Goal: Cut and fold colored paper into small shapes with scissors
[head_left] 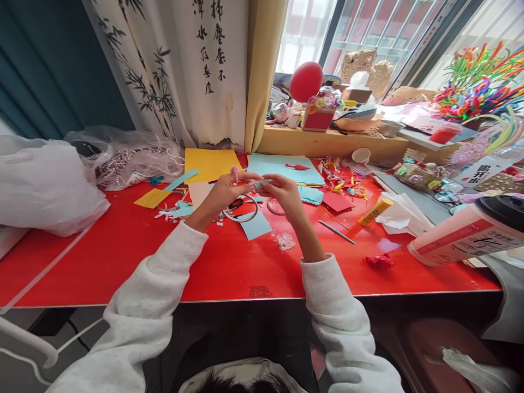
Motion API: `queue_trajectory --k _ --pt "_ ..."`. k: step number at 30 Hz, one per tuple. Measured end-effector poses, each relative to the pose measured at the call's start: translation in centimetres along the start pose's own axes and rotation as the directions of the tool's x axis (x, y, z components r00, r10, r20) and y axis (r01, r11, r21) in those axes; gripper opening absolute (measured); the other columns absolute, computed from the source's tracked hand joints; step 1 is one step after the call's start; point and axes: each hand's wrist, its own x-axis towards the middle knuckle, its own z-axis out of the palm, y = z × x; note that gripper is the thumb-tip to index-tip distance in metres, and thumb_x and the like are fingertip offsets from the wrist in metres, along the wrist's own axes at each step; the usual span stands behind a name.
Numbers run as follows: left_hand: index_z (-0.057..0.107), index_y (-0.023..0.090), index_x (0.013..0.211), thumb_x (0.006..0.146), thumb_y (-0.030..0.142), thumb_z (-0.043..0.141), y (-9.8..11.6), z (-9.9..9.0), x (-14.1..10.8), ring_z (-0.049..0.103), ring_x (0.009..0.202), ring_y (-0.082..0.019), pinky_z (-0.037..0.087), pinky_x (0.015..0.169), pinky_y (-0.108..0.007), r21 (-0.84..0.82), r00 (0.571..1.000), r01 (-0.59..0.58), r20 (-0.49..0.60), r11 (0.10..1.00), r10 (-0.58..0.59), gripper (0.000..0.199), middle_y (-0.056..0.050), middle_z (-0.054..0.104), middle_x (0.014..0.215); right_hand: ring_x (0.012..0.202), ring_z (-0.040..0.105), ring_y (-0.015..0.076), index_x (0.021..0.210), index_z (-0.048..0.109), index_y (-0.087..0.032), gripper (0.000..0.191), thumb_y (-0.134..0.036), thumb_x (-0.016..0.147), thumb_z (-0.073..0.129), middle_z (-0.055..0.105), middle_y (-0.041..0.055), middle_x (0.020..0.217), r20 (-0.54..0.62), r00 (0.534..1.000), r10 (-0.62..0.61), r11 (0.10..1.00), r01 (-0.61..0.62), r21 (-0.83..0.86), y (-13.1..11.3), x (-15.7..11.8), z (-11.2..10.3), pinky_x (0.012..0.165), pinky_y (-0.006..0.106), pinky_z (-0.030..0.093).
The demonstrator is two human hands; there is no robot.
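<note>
Above the red table, a small folded piece of light-blue paper (259,184) is pinched between my two hands. My left hand (223,192) grips its left end, and a pink fuzzy ring (234,172) sits on one finger. On the other end, the fingertips of my right hand (283,192) press together. Fingers partly hide the paper's shape. Beneath the hands lie a white-rimmed ring (246,219) with something black inside it, a second ring (273,207) and a light-blue paper square (256,226). A pile of white shreds (285,241) is nearer to me.
Yellow paper (210,164) and blue sheets (278,164) lie at the back. To the right are a thin stick (336,232), a yellow glue stick (375,212), crumpled red paper (380,261) and a large cup (470,232). White plastic bags (49,185) fill the left side.
</note>
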Motion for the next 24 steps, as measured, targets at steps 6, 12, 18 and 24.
queue_trajectory --k 6,12,18,24 --pt "0.073 0.024 0.106 0.079 0.035 0.069 0.23 -0.32 -0.38 0.064 0.088 -0.018 0.045 0.091 -0.033 0.016 0.993 0.037 0.109 0.999 -0.038 0.030 -0.002 0.070 0.080 0.070 0.069 0.0155 0.088 0.067 -0.019 0.024 -0.030 0.068 0.073 0.071 -0.0004 0.073 -0.004 1.000 0.000 1.000 0.000 -0.015 -0.09 -0.05 -0.11 0.080 0.034 0.057" --pt "0.073 0.020 0.091 0.074 0.030 0.074 -0.31 -0.18 0.20 0.058 0.110 -0.024 0.034 0.107 -0.040 0.107 1.000 -0.022 -0.006 0.994 0.022 0.020 -0.008 0.072 0.082 0.072 0.070 0.0159 0.090 0.067 -0.018 0.027 -0.034 0.069 0.075 0.071 0.0002 0.074 0.023 1.000 -0.001 1.000 0.001 -0.007 -0.19 -0.14 -0.16 0.081 0.035 0.057" --pt "0.061 0.015 0.118 0.078 0.034 0.069 -0.56 0.20 0.45 0.063 0.091 -0.021 0.037 0.099 -0.041 0.227 0.996 -0.029 -0.071 0.973 0.047 0.045 -0.002 0.070 0.065 0.071 0.072 0.0162 0.089 0.067 -0.018 0.026 -0.034 0.069 0.075 0.073 0.0021 0.077 0.072 0.997 0.004 0.999 -0.006 0.033 -0.13 -0.22 0.10 0.081 0.034 0.058" --pt "0.062 0.017 0.117 0.078 0.029 0.068 -0.21 0.36 0.27 0.060 0.083 -0.018 0.039 0.089 -0.034 0.240 0.994 -0.045 -0.089 0.970 0.068 0.041 0.001 0.065 0.063 0.074 0.072 0.0158 0.088 0.068 -0.019 0.022 -0.034 0.073 0.073 0.073 0.0005 0.078 0.091 0.996 0.017 1.000 -0.018 0.005 -0.09 -0.29 0.14 0.082 0.034 0.059"
